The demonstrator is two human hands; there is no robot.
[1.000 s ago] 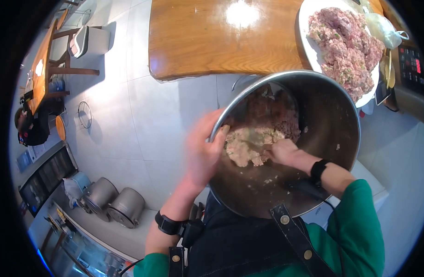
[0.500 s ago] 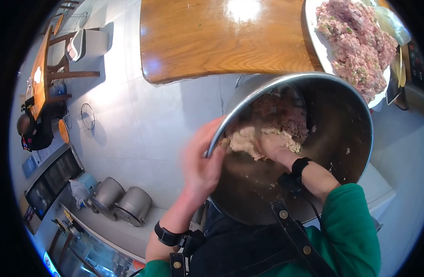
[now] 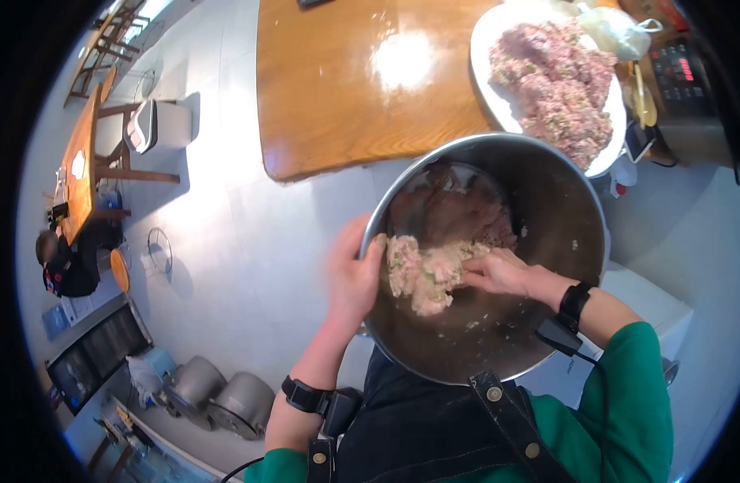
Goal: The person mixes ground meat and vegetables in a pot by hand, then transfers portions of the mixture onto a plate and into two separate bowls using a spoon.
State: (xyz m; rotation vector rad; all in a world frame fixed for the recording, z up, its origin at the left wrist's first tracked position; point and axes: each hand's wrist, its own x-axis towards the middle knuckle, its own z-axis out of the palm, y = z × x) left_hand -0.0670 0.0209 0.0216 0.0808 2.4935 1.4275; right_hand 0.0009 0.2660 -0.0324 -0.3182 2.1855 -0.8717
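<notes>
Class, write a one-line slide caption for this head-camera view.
Left hand grips the steel bowl while right hand digs into minced meat inside.

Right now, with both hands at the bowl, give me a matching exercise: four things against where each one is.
1. left hand
2. right hand
3. white plate
4. two metal pots

A. on the wooden table, heaped with pink mince
B. gripping the rim of the steel bowl
C. at lower left, far from the bowl
D. inside the bowl, on the pale mince

Pairs: 1-B, 2-D, 3-A, 4-C
</notes>
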